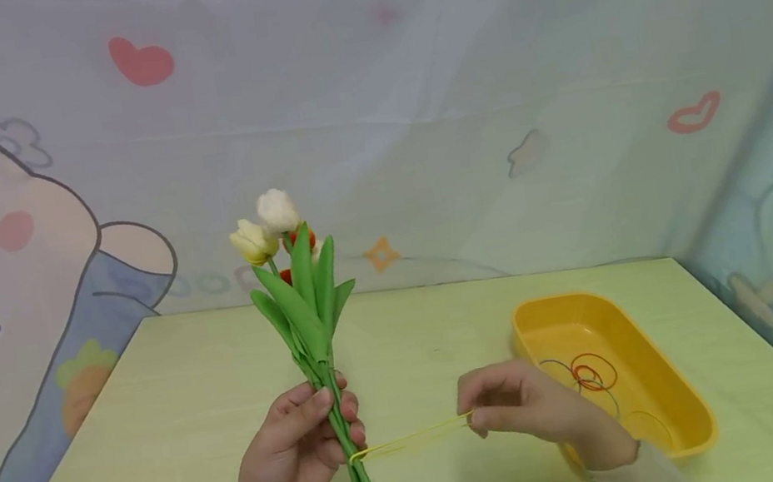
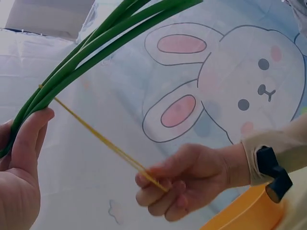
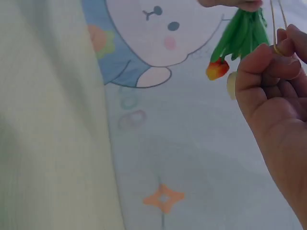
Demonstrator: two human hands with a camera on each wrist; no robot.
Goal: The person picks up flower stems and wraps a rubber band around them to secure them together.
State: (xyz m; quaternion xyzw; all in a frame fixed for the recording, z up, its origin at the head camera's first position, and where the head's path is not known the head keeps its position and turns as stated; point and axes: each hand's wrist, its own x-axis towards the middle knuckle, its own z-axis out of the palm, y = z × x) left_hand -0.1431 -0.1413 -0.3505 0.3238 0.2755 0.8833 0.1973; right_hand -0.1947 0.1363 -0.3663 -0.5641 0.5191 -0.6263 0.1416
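Observation:
My left hand (image 1: 294,449) grips a bunch of artificial tulips (image 1: 303,313) by the green stems, flowers up. White, pale yellow and red-orange heads show at the top, some partly behind the leaves. Around the stems, just below the left fingers, loops a yellow rubber band (image 1: 413,437). It is stretched out to the right, where my right hand (image 1: 535,411) pinches its far end between thumb and curled fingers. In the left wrist view the same band runs taut from the stems (image 2: 72,67) to the right hand (image 2: 177,184).
A yellow tray (image 1: 664,391) stands on the table (image 1: 190,390) at the right, partly behind the right wrist. Several rubber bands (image 1: 599,370), red and greyish among them, lie inside it. A cartoon-printed cloth (image 1: 370,134) hangs behind the table.

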